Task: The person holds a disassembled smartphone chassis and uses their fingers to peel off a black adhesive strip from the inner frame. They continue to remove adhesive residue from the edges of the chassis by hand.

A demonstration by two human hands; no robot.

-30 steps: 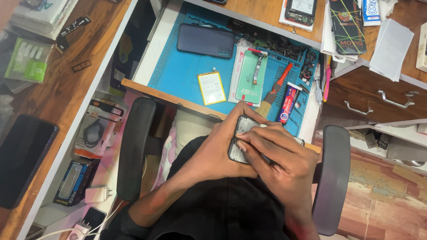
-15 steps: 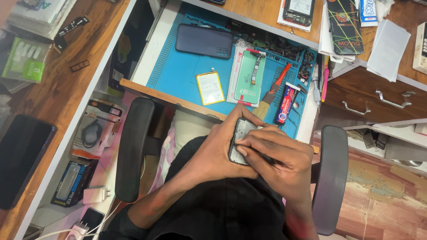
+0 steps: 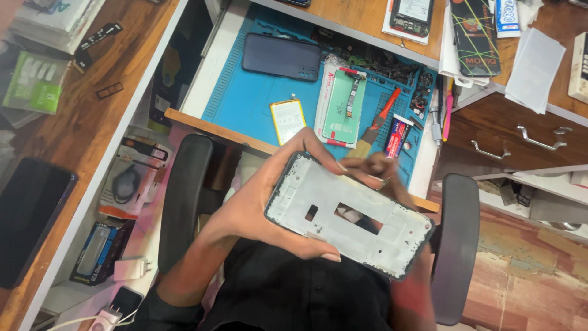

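My left hand (image 3: 260,199) grips a phone middle frame (image 3: 361,214) by its left end, thumb along the top edge and fingers under the bottom edge. The frame is white inside with a dark rim and two cut-outs, and is held tilted over my lap, close to the camera. My right hand (image 3: 367,167) is blurred just above and behind the frame's upper edge. Most of it is hidden by the frame, and its grip is unclear.
A blue work mat (image 3: 245,98) in the open drawer carries a dark phone back cover (image 3: 280,56), a pale battery (image 3: 288,119), a green-white packet (image 3: 342,107), a red-handled brush (image 3: 380,119) and a glue tube (image 3: 397,136). Chair armrests (image 3: 184,196) (image 3: 456,245) flank me. A black phone (image 3: 27,220) lies on the left desk.
The frame has come up much nearer the camera and turned its white inner side to view. My right hand has left its top face and slipped behind it.
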